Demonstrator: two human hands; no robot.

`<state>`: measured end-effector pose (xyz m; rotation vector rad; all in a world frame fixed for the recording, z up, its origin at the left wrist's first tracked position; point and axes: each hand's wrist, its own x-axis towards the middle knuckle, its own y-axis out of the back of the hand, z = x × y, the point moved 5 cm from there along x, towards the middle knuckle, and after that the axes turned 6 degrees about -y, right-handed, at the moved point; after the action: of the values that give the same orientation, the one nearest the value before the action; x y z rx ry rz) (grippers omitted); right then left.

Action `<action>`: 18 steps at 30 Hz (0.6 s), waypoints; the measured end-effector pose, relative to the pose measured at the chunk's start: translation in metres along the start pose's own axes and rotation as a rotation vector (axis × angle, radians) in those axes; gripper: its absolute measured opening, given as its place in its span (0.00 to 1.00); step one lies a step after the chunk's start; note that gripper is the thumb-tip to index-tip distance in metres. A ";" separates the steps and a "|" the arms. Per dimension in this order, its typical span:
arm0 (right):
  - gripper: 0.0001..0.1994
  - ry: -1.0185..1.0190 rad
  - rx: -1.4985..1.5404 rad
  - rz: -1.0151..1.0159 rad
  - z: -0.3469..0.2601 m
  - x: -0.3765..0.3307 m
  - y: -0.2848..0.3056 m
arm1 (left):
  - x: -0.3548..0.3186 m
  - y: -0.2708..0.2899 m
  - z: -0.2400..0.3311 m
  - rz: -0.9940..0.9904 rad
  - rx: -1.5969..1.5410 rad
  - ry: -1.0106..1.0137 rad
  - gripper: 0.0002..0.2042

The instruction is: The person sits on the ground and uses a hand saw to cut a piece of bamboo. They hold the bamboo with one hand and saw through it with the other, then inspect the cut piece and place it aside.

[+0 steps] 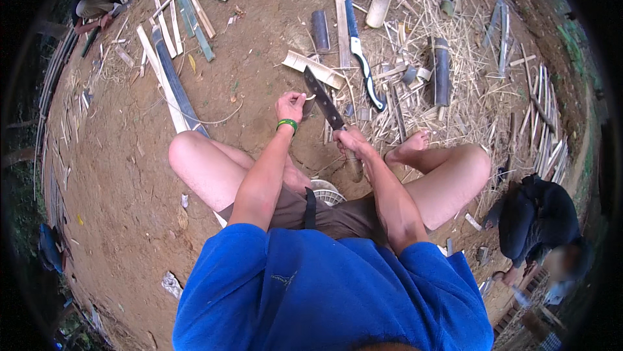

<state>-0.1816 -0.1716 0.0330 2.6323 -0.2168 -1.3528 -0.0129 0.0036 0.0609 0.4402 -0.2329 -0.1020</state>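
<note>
My right hand [350, 142] is wrapped round the wooden handle of a large knife with a broad dark blade [322, 99]. The blade slants up and to the left, away from me, with several light spots along it. Left of the blade, my left hand [291, 106], with a green band at its wrist, pinches a short, thin pale strip [310, 98]. The strip's tip reaches close to the blade; whether they touch I cannot tell. Just beyond the knife tip, a split bamboo half [314, 69] lies on the ground, hollow side up.
A folding saw [361, 52] with a white and black handle lies beyond my right hand, among pale shavings [405, 43]. Bamboo tubes [440, 72] and long split slats [174, 82] lie around. Two other people [538, 218] [97, 0] crouch at right and far left.
</note>
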 end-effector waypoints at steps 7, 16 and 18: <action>0.21 0.099 -0.257 0.233 -0.026 -0.045 -0.004 | -0.013 0.000 -0.025 -0.083 -0.414 0.332 0.14; 0.21 0.204 -0.265 0.352 -0.059 -0.088 -0.018 | 0.028 0.071 0.012 0.223 -0.457 0.349 0.22; 0.26 0.305 -0.287 0.366 -0.080 -0.085 -0.016 | 0.054 0.117 0.047 0.219 -0.438 0.257 0.20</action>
<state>-0.1646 -0.1312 0.1418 2.3672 -0.4037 -0.7905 0.0334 0.0822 0.1634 -0.0116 -0.0009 0.1175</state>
